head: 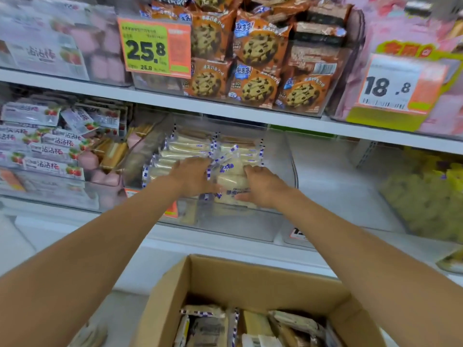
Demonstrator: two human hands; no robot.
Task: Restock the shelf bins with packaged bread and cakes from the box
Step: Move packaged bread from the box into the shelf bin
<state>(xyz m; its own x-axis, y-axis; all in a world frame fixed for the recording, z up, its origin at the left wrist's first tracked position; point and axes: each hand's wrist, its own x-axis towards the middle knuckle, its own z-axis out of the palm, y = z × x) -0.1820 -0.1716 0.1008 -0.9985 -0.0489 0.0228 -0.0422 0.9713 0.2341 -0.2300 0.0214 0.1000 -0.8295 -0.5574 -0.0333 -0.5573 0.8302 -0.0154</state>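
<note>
Both my arms reach into a clear plastic shelf bin (233,229) on the middle shelf. My left hand (193,175) and my right hand (263,187) press from either side on a small stack of pale cake packs (231,175) with blue-and-white checked edges. Behind them, more of the same packs (198,146) lie in rows in the bin. Below, an open cardboard box (250,279) holds several more packs (210,324).
The left bin holds strawberry-labelled packs (47,149). The upper shelf carries chocolate-chip cookie packs (255,63), a 25.8 price tag (154,47) and an 18.8 tag (395,83). A clear bin (323,169) stands right of my hands, and yellow-green packs (426,194) lie far right.
</note>
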